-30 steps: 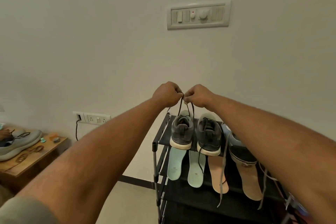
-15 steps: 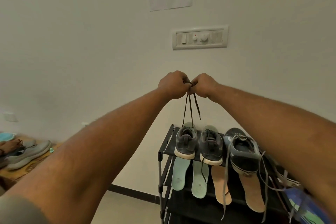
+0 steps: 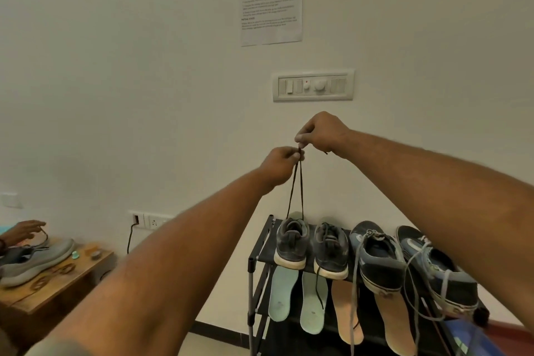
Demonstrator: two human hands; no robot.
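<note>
From the head view, the left hand point(image 3: 278, 163) has its fingers point(image 3: 294, 155) pinched together on both strands of a dark lace point(image 3: 296, 188). The right hand point(image 3: 322, 133), just above and touching it, has its fingers point(image 3: 300, 137) clamped on the lace's ends. From the fingers the two strands drop almost straight down, taut, to the dark shoe point(image 3: 291, 240) directly below, which stands heel toward the camera at the left end of the shoe rack point(image 3: 261, 243). This looks like the step of drawing the lace snug and evening its ends. The next move probably calls for equal tension on both strands while the ends are crossed into a knot, or for lowering them onto the shoe. The wall lies just beyond the fingers, with a switch plate point(image 3: 313, 85) above the right hand, so upward room is limited, while the air to the left of the fingers is open. Below and to the right, a second dark shoe point(image 3: 331, 248) sits just beside the first, then blue shoes point(image 3: 378, 257) whose loose laces hang over the shelf edge and could snag. The laced shoe's sole sits at the front edge, so a hard pull might tip it off onto the insoles point(image 3: 281, 295) leaning below.
</note>
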